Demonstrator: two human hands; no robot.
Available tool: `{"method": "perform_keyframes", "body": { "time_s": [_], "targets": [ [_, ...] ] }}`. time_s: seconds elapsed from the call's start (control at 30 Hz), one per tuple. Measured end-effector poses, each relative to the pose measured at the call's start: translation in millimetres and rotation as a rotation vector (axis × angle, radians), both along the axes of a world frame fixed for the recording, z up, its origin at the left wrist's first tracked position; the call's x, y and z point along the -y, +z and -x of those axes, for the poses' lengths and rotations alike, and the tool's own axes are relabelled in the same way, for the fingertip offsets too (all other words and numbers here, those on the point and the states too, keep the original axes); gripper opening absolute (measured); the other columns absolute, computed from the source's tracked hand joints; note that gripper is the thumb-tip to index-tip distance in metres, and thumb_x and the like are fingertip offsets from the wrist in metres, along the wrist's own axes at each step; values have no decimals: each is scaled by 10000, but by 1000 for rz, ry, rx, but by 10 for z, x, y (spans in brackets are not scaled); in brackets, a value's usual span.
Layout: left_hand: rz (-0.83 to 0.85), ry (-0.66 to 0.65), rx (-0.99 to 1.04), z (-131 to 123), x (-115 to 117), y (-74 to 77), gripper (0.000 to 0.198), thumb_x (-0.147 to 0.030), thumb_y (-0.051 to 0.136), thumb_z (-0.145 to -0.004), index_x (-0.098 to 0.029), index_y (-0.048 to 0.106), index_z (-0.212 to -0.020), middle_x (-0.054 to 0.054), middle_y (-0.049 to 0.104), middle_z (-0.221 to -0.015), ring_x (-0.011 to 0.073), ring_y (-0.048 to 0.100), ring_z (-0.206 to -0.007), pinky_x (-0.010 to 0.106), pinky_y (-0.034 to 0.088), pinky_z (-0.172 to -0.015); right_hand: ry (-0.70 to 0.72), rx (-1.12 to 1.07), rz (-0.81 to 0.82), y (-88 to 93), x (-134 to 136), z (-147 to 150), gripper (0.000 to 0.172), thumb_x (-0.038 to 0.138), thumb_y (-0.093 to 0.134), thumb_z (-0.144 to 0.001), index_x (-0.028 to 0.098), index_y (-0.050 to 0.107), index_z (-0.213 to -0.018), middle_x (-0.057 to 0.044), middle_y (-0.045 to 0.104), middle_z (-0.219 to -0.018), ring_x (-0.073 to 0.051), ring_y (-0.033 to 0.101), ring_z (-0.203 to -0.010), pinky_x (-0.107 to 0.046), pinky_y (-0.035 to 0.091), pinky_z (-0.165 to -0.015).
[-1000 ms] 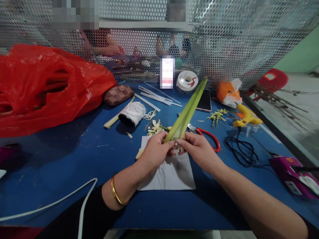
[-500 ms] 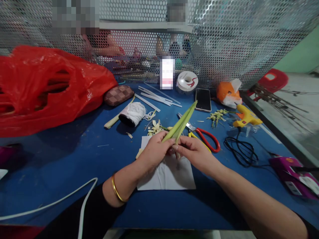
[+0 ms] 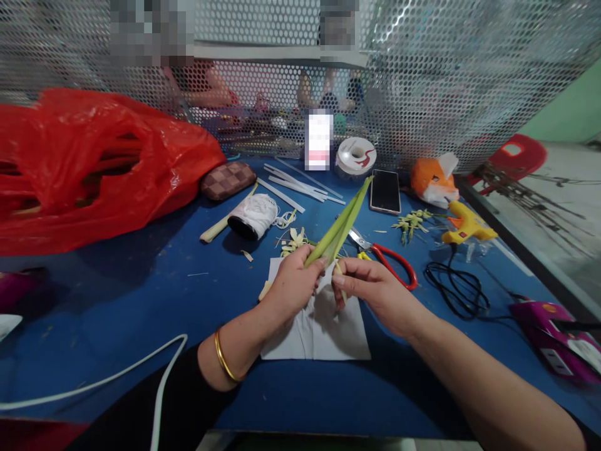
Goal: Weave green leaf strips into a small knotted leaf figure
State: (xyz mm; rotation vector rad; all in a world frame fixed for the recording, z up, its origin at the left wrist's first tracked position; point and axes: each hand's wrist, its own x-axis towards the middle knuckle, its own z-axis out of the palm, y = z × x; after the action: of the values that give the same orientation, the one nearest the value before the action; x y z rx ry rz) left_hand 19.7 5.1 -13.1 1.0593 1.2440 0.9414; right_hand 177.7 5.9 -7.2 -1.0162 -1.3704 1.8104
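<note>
Closed round the lower end of some long green leaves (image 3: 339,230) is my left hand (image 3: 293,279), and the leaf tips point up and away to the right. My right hand (image 3: 369,282) pinches a thin pale green strip (image 3: 339,275) just right of the leaves, a small gap from my left fingers. Under both hands lies a white sheet (image 3: 328,341). Small cream petal-like pieces (image 3: 295,239) sit beyond my left hand. Red-handled scissors (image 3: 394,263) rest behind my right hand, partly over a yellow-handled tool (image 3: 364,255).
On the left is a red plastic bag (image 3: 117,163). A roll of white string (image 3: 256,213), white strips (image 3: 300,188), a tape spool (image 3: 355,155) and a phone (image 3: 385,191) lie toward the mesh screen. At right are a yellow glue gun (image 3: 467,223), its black cable and a purple power strip (image 3: 554,338).
My right hand has come slightly away from my left, and a thin pale strip now shows in its fingers apart from the leaves. My left hand keeps its hold.
</note>
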Motion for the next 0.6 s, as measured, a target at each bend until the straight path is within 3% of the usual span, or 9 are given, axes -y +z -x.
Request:
{"method": "perform_keyframes", "body": {
  "time_s": [0.33, 0.47, 0.6],
  "targets": [
    [41, 25, 51, 11, 2, 13, 158, -260, 568, -853, -222, 475, -731, -68, 406, -558, 99, 347, -481, 255, 280, -489, 22, -69, 41, 32, -4, -72, 252, 370, 726, -829, 193, 636, -674, 12, 603, -650, -130, 573, -587, -279, 455, -631],
    [-77, 72, -107, 34, -10, 11, 149, -255, 569, -844, -225, 512, -709, -54, 445, -565, 124, 383, -521, 270, 283, -528, 18, -8, 7, 52, -29, -78, 289, 418, 726, -814, 199, 620, -657, 5, 605, -632, -143, 565, -588, -294, 452, -639],
    [-244, 87, -347, 55, -14, 23, 115, -205, 564, -834, -228, 531, -727, -18, 555, -673, 172, 496, -661, 295, 335, -626, -61, 182, -168, 23, -58, -46, 290, 463, 743, -774, 202, 644, -698, -9, 624, -671, -167, 568, -654, -308, 451, -659]
  ]
}}
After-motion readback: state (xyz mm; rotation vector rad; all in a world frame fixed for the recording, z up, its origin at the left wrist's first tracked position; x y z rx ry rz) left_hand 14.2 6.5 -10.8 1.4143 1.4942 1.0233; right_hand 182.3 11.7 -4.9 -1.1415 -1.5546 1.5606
